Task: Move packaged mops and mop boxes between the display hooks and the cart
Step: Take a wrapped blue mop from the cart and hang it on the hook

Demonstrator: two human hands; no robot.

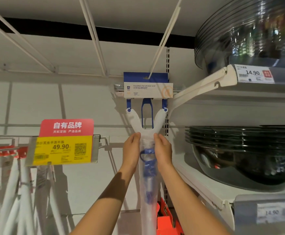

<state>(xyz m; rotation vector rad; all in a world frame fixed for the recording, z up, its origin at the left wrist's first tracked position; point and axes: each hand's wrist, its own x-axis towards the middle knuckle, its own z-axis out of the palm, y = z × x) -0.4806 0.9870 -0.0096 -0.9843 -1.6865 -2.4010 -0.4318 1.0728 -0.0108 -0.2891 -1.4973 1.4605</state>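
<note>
The mop's header card reads "FOLDABLE PVA SPONGE MOP" — the yellow price tag shows 49.90 under a red sign, "自有品牌" — the shelf label 14.90.

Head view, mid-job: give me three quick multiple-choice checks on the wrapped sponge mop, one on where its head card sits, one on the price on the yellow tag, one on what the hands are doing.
1. Where is the blue-and-white head card of the plastic-wrapped sponge mop?
A. On a white display hook at the back panel
B. Lying on the bowl shelf
C. Down in a cart

2. What price shows on the yellow shelf tag under the red sign?
A. 14.90
B. 49.90
C. 99.00

3. How do the hands stand on the mop?
A. Both off it
B. Only the left grips it
C. Both grip its wrapped neck

Answers: 1 A, the head card hangs with the white display hook through its top. 2 B, the yellow shelf tag reads 49.90. 3 C, the left hand and right hand close on the plastic-wrapped sponge mop from either side.
</note>
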